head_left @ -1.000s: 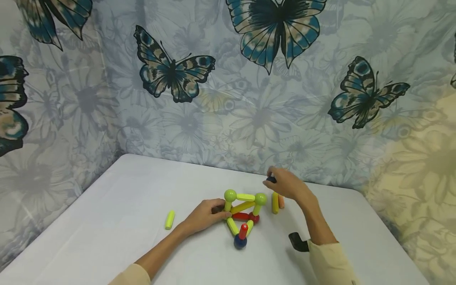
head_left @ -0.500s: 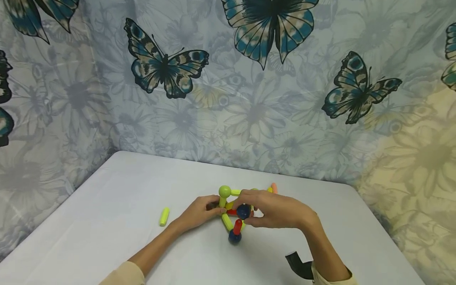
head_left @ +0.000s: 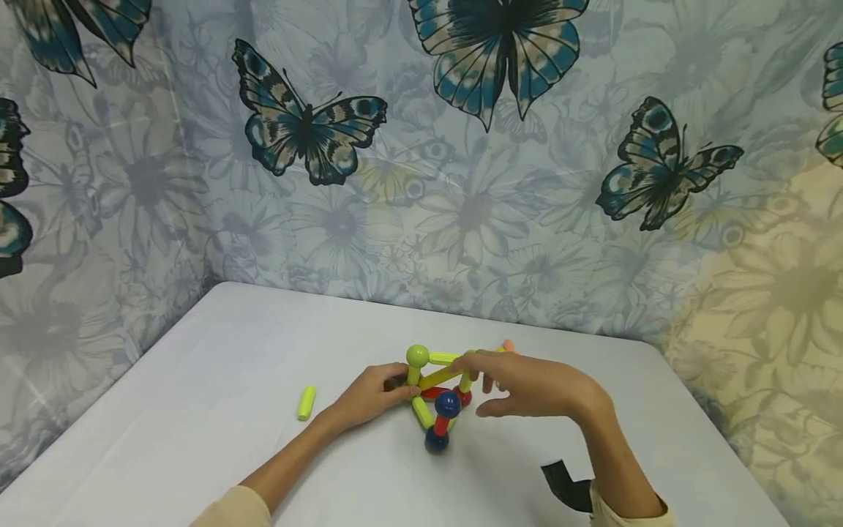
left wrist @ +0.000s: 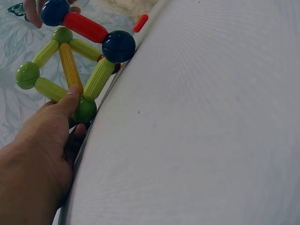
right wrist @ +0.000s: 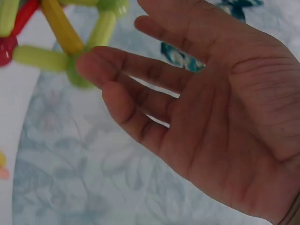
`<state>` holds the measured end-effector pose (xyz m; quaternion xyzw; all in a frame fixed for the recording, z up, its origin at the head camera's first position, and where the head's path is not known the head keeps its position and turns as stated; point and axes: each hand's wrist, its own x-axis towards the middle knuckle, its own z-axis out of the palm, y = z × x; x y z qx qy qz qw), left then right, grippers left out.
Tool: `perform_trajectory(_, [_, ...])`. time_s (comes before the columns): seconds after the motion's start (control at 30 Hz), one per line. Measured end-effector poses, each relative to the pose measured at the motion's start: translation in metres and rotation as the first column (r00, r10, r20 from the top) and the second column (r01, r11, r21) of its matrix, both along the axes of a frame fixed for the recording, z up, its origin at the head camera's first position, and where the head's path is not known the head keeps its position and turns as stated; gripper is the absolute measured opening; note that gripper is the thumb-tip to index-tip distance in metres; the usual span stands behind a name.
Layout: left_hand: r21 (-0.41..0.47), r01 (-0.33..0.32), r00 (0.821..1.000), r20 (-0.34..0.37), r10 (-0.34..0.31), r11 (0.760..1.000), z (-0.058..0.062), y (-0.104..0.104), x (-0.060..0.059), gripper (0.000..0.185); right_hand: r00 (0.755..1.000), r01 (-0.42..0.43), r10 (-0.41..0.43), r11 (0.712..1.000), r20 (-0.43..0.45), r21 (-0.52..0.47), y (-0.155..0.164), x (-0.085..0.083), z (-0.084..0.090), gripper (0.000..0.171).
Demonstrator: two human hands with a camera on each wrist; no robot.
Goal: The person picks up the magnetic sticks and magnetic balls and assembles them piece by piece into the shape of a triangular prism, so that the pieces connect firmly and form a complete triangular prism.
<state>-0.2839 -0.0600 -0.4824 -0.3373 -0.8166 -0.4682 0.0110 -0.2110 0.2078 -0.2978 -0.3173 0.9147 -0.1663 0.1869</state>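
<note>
A magnetic rod-and-ball frame of yellow-green rods (left wrist: 97,79), green balls and a diagonal yellow rod (left wrist: 69,63) stands on the white table. My left hand (head_left: 372,395) holds it at a lower green ball (left wrist: 86,110), thumb on the near side. At the front, a red rod (left wrist: 86,27) rises from a dark blue ball (head_left: 437,440), and another dark blue ball (head_left: 448,404) sits on its top end. My right hand (head_left: 536,384) hovers just right of that upper ball, fingers loosely bent and holding nothing. It hides part of the frame's right side in the head view.
A loose yellow-green rod (head_left: 306,402) lies left of the left hand. Behind the right hand, an orange rod (head_left: 508,345) peeks out. A black curved piece (head_left: 566,487) shows beside the right sleeve (head_left: 632,512). A butterfly-patterned cloth (head_left: 474,219) hangs behind the table.
My right hand brought a dark blue ball from the back right to the top of the red rod, then let go and drew slightly right. My left hand stays on the frame.
</note>
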Motion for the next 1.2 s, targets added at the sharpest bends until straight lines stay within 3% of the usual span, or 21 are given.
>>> perform_trajectory(0.13, [-0.004,-0.006,1.0,0.01,0.006,1.0,-0.001,0.0,-0.001,0.026,0.991,0.128,-0.127,0.992,-0.04,0.001,0.033,-0.011,0.007,0.047])
perform_trajectory(0.27, [-0.006,-0.016,1.0,0.024,0.016,1.0,-0.002,-0.001,-0.002,0.027,0.955,0.293,-0.289,0.953,-0.061,0.077,0.071,-0.029,-0.002,0.047])
perform_trajectory(0.5, [-0.014,-0.022,1.0,0.02,0.022,1.0,-0.002,-0.004,-0.002,0.027,0.897,0.433,-0.442,0.859,-0.031,0.275,0.114,-0.059,-0.038,0.047])
perform_trajectory(0.6, [-0.018,-0.031,0.999,0.018,0.032,0.999,-0.002,-0.006,-0.001,0.025,0.861,0.477,-0.509,0.82,0.02,0.317,0.12,-0.065,-0.056,0.036])
perform_trajectory(0.7, [-0.016,-0.032,0.999,0.02,0.032,0.999,-0.003,-0.007,0.0,0.025,0.835,0.505,-0.547,0.802,0.054,0.32,0.12,-0.067,-0.07,0.026])
perform_trajectory(0.8, [-0.023,-0.028,0.999,0.031,0.029,0.999,-0.003,-0.007,0.0,0.025,0.842,0.5,-0.539,0.805,0.041,0.32,0.117,-0.067,-0.075,0.024])
perform_trajectory(0.87, [-0.025,-0.025,0.999,0.037,0.026,0.999,-0.004,-0.006,0.001,0.027,0.867,0.465,-0.498,0.828,0.03,0.315,0.114,-0.066,-0.071,0.023])
perform_trajectory(0.97, [-0.03,-0.029,0.999,0.042,0.03,0.999,-0.003,-0.004,0.001,0.026,0.927,0.359,-0.374,0.905,0.025,0.227,0.105,-0.063,-0.056,0.019])
perform_trajectory(1.07, [-0.027,-0.032,0.999,0.04,0.033,0.999,-0.001,-0.002,0.001,0.025,0.981,0.193,-0.191,0.98,-0.034,0.05,0.086,-0.054,-0.034,0.016])
perform_trajectory(1.13, [-0.027,-0.026,0.999,0.041,0.027,0.999,0.0,-0.002,0.001,0.025,0.989,0.097,-0.101,0.994,-0.108,-0.042,0.068,-0.044,-0.021,0.018])
perform_trajectory(1.2, [-0.028,-0.02,0.999,0.038,0.021,0.999,0.0,-0.002,0.0,0.026,0.981,0.011,-0.027,0.996,-0.193,-0.083,0.05,-0.035,-0.012,0.02])
